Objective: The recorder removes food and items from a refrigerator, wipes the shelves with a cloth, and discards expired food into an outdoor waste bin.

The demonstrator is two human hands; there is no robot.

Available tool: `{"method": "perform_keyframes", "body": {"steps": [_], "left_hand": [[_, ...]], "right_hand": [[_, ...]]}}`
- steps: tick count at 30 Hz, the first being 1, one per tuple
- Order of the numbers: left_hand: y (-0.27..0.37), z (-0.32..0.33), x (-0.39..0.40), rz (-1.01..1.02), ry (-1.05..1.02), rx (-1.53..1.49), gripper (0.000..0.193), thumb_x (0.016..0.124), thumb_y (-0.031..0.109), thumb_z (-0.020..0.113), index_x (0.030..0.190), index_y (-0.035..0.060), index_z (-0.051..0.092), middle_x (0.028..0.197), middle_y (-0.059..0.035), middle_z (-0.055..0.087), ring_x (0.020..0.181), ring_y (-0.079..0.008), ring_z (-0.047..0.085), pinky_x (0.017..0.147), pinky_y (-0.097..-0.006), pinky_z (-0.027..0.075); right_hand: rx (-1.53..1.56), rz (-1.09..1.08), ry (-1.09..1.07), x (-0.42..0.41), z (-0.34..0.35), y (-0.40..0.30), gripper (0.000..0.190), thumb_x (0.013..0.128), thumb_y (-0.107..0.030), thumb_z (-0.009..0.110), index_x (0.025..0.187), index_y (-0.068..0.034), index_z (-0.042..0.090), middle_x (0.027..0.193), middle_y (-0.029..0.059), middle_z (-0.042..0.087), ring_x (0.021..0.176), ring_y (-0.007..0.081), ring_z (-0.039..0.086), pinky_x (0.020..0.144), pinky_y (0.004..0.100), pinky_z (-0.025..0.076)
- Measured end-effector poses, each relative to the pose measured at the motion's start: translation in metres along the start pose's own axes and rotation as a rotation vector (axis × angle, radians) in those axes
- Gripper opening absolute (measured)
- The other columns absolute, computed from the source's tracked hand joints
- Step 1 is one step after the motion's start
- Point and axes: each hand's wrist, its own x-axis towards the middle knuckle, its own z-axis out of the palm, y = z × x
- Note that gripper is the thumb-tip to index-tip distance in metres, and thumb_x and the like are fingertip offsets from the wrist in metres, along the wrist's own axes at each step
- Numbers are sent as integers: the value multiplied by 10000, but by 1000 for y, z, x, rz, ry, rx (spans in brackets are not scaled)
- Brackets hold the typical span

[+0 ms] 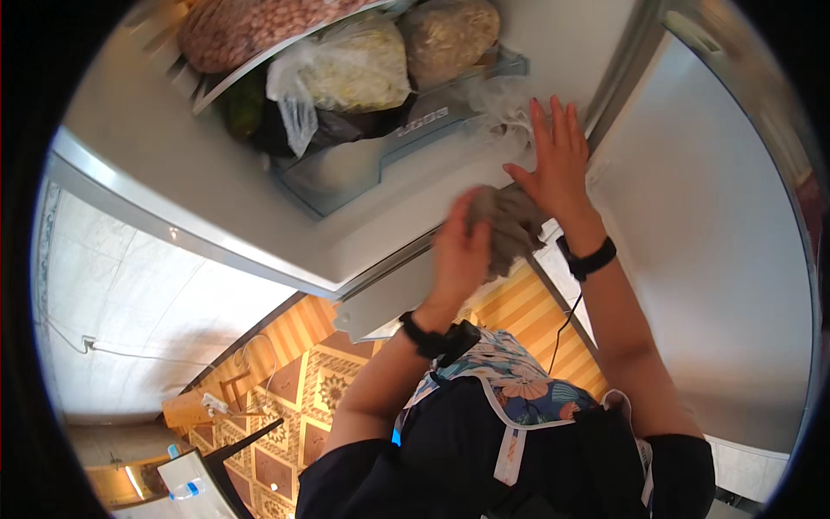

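Observation:
My left hand [462, 246] grips a crumpled grey-brown cloth [509, 227] at the front edge of an open refrigerator [389, 214]; it is slightly blurred. To the right, my right hand [559, 159] is spread with its fingers apart over the refrigerator's floor, beside a thin clear plastic bag [499, 104]. Behind the hands stands a clear bluish drawer [343, 185] with a knotted bag of pale shredded food [356, 65], a dark bag and another bag of brownish food [450, 39]. Above it, a bag of pinkish nuts or beans [259, 29] lies on a shelf.
The refrigerator door [707, 246] stands open at the right. Below the refrigerator's edge is a patterned floor [305, 389]. A white power strip [214, 403] with a cable lies at the lower left, near a table [214, 503] with a plastic bottle [188, 489].

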Motion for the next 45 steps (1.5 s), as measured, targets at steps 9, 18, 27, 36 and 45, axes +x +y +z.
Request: {"method": "perform_keyframes", "body": {"steps": [9,18,27,36,45], "left_hand": [[-8,-104,-6,241,542,824,661,801,82,555,1331,-94,201,1343,-304,288,1248,-391,317,1045,-426,238],[-67,-93,9,26,265,1246,417,781,122,509,1127,-102,443,1029,-227,538,968,-340,517,909,-415,378],[-74,-59,30,146,229,1098,283,750,40,497,1028,-14,504,888,-136,568,844,-277,568,738,-323,480],[-78,-9,72,146,39,871,211,744,6,496,955,18,511,825,-170,605,806,-335,590,713,-384,483],[-69,51,120,122,-247,614,243,783,25,502,1023,52,527,835,-206,624,787,-340,620,681,-422,496]], "right_hand": [[-195,68,9,34,59,10,826,597,-282,763,1295,-94,363,1263,212,410,1232,380,318,988,531,255],[-21,96,140,49,81,44,300,668,-119,647,959,-59,603,845,120,610,843,312,564,782,436,413],[814,463,419,45,0,-6,184,855,-144,572,997,-40,625,921,82,640,883,176,582,779,287,445],[1294,791,540,-49,-75,-27,265,851,-167,585,1049,9,580,987,58,606,904,136,547,811,258,424],[990,854,339,-130,-104,-15,212,824,-167,579,946,6,579,879,22,583,813,106,517,736,229,401]]}}
